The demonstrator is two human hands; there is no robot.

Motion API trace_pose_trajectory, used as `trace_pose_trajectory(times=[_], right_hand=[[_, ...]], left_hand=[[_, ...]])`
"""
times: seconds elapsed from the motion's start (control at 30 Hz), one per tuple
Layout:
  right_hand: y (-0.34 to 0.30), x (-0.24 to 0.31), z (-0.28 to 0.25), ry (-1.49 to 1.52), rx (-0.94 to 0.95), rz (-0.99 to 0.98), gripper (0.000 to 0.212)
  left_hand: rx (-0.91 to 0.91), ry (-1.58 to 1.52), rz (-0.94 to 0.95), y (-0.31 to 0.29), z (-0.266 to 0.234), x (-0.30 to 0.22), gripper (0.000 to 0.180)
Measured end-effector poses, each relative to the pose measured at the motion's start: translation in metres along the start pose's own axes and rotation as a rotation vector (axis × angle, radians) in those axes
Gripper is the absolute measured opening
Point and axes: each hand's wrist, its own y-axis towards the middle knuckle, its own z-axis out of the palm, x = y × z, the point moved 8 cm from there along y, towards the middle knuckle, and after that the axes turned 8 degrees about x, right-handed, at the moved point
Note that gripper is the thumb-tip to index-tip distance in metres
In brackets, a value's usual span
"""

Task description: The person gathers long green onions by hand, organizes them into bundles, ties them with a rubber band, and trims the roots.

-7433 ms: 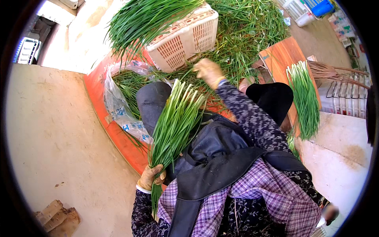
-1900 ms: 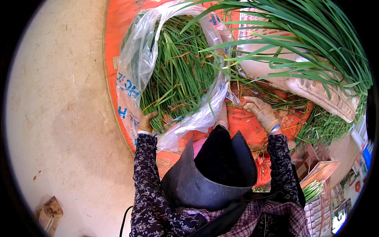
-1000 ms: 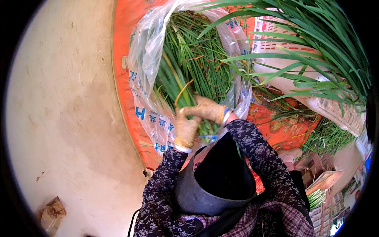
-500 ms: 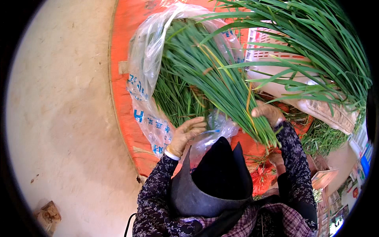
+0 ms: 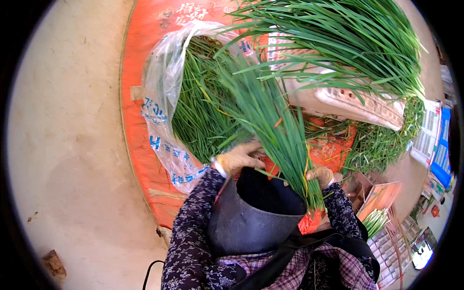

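Observation:
My right hand (image 5: 320, 175) grips a bunch of long green garlic chives (image 5: 275, 121) near the stem ends. The leaves fan up and left, blurred at the tips, with a yellowed leaf among them. Close to the left side of this bunch is my left hand (image 5: 240, 157), its fingers stretched out and apart; their tips are partly hidden. A clear plastic bag (image 5: 162, 116) with blue print lies with its mouth wide, holding more chives (image 5: 205, 106). Below my hands stands a dark, stiff, open-topped container (image 5: 256, 220) against my body.
A large pile of chives (image 5: 338, 43) lies over a pale plastic crate (image 5: 348, 99) at the upper right. Loose trimmings (image 5: 382, 140) lie beyond the crate's near edge. An orange cover (image 5: 133, 159) lies under the bag. A wooden box (image 5: 379, 198) stands at right.
My right hand has brought the bunch down and nearer to me, its leaves now more upright. My left hand has moved right, up to the bunch. The view has shifted to the right.

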Motion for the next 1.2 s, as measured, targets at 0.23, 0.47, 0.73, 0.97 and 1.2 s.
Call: trace_pose_trajectory(times=[0.23, 0.47, 0.73, 0.97, 1.2], right_hand=[[-0.007, 0.011, 0.008, -0.116, -0.012, -0.025, 0.077], [-0.014, -0.008, -0.005, -0.605, 0.002, 0.265, 0.073], [-0.056, -0.006, 0.016, -0.714, 0.075, 0.317, 0.057], [-0.098, -0.004, 0.067, -0.628, -0.02, 0.168, 0.061], [-0.11, -0.004, 0.118, -0.55, 0.094, -0.249, 0.058]], left_hand=[[-0.942, 0.513, 0.126, 0.005, -0.106, -0.043, 0.022], [-0.911, 0.409, 0.084, 0.028, -0.118, 0.066, 0.025], [-0.858, 0.493, 0.212, -0.098, -0.217, -0.031, 0.029], [-0.036, 0.421, -0.445, -0.078, -0.02, -0.062, 0.048], [0.073, 0.332, 0.0, -0.074, 0.062, -0.161, 0.069]])
